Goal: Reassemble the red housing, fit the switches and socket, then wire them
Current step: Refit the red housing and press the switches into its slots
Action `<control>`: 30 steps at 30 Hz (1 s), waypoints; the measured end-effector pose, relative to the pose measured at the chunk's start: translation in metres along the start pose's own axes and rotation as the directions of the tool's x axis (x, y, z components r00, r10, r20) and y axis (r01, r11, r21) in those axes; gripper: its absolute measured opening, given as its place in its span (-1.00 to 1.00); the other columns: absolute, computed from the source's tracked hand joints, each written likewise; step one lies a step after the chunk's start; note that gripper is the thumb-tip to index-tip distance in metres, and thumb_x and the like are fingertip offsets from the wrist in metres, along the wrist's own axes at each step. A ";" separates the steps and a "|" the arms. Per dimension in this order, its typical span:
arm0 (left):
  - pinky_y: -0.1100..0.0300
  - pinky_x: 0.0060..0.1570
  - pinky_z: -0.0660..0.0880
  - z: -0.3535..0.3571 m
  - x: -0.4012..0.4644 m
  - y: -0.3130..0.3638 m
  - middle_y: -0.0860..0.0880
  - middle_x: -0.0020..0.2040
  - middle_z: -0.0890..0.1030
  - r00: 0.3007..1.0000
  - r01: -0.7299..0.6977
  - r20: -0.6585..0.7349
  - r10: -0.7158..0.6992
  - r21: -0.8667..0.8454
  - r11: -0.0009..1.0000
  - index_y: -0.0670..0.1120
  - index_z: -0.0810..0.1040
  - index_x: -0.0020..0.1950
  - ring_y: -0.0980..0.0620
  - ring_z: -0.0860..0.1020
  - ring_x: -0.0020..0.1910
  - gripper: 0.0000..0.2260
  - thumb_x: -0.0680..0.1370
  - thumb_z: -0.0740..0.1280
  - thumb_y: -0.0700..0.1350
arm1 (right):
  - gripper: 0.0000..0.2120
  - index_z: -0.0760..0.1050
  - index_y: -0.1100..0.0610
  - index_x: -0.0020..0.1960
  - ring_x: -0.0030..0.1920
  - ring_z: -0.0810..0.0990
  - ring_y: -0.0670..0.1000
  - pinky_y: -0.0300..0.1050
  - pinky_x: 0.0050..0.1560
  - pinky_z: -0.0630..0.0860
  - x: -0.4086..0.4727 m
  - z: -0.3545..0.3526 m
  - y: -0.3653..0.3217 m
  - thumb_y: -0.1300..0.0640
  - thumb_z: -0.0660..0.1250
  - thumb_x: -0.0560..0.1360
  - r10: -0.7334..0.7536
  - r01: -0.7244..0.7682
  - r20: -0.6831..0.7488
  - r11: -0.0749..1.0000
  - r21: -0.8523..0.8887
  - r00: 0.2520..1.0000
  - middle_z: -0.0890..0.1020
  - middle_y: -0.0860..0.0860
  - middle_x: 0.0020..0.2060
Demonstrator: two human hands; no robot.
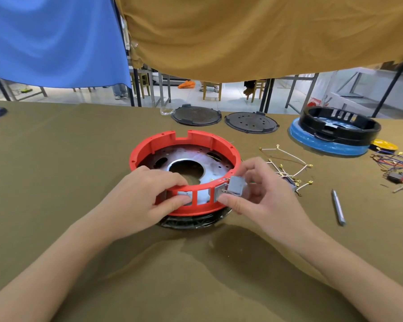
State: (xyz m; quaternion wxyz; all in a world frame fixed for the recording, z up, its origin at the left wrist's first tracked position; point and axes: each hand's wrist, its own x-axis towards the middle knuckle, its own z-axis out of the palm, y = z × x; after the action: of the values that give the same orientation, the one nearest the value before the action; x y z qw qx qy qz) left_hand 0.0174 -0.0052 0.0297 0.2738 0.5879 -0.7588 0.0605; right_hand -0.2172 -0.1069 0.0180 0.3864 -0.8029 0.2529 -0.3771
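Note:
The red ring housing (149, 145) stands on the olive cloth, around a metal plate with a round hole (191, 163). Its near wall has several rectangular slots. My left hand (147, 194) grips that near wall, thumb outside, fingers over the rim. My right hand (258, 189) pinches a small grey switch (236, 185) with metal pins, held at the rightmost slot on the outside of the wall. A bundle of white wires with gold terminals (289, 166) lies to the right of the housing.
A grey screwdriver (339, 208) lies at the right. Two dark round plates (197, 116) (251, 123) sit at the back. A black housing (340, 125) rests on a blue-wrapped disc at far right, beside coloured wires and small parts (396, 168).

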 end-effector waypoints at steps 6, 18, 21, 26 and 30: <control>0.07 -0.17 0.47 0.002 0.000 0.003 0.18 -0.29 0.54 0.999 -0.006 -0.039 0.006 -0.008 1.000 0.07 0.59 0.01 0.15 0.44 -0.25 -0.73 0.56 0.19 0.18 | -0.60 0.59 -0.01 0.23 -0.12 0.50 -0.20 -0.43 -0.13 0.45 -0.004 0.009 -0.003 0.13 0.53 0.41 -0.160 0.142 -0.053 0.960 -0.240 0.986 0.46 -0.15 -0.09; 0.06 -0.12 0.43 0.005 0.002 0.005 0.15 -0.25 0.57 0.999 0.028 -0.023 -0.029 -0.009 1.000 0.05 0.59 0.04 0.16 0.47 -0.26 -0.67 0.57 0.15 0.21 | -0.64 0.56 0.12 0.29 0.04 0.57 -0.03 -0.35 0.04 0.55 -0.014 0.015 -0.010 0.28 0.41 0.50 -0.257 0.261 0.053 0.959 -0.107 0.965 0.52 -0.02 0.04; 0.06 -0.12 0.43 0.005 0.002 0.005 0.15 -0.25 0.56 0.999 0.025 -0.022 -0.025 -0.016 1.000 0.07 0.59 0.04 0.17 0.46 -0.26 -0.68 0.57 0.15 0.21 | -0.65 0.60 0.10 0.19 -0.05 0.61 -0.05 -0.23 -0.04 0.61 -0.013 0.014 -0.007 0.23 0.51 0.43 -0.278 0.278 0.025 0.948 -0.157 0.960 0.57 -0.09 -0.03; 0.10 -0.14 0.42 0.006 0.003 0.005 0.19 -0.27 0.53 0.999 0.016 -0.036 -0.016 -0.008 1.000 0.06 0.59 0.03 0.19 0.45 -0.27 -0.69 0.57 0.16 0.20 | -0.71 0.64 0.11 0.05 -0.14 0.63 -0.11 -0.19 -0.12 0.61 -0.010 0.016 -0.005 0.19 0.56 0.35 -0.290 0.281 -0.015 0.938 -0.205 0.957 0.58 -0.18 -0.11; 0.17 -0.12 0.39 0.006 0.003 0.005 0.21 -0.26 0.52 0.999 0.017 -0.033 -0.018 -0.008 1.000 0.06 0.59 0.04 0.21 0.43 -0.27 -0.68 0.57 0.16 0.21 | -0.75 0.68 0.13 0.05 -0.16 0.65 -0.12 -0.15 -0.10 0.61 -0.008 0.016 -0.004 0.22 0.54 0.37 -0.293 0.279 -0.032 0.932 -0.231 0.955 0.61 -0.16 -0.13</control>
State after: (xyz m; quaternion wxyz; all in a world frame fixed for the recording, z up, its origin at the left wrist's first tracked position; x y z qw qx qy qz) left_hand 0.0101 -0.0086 0.0271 0.2890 0.5924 -0.7492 0.0649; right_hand -0.2086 -0.0922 0.0109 0.2258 -0.8567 0.1868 -0.4246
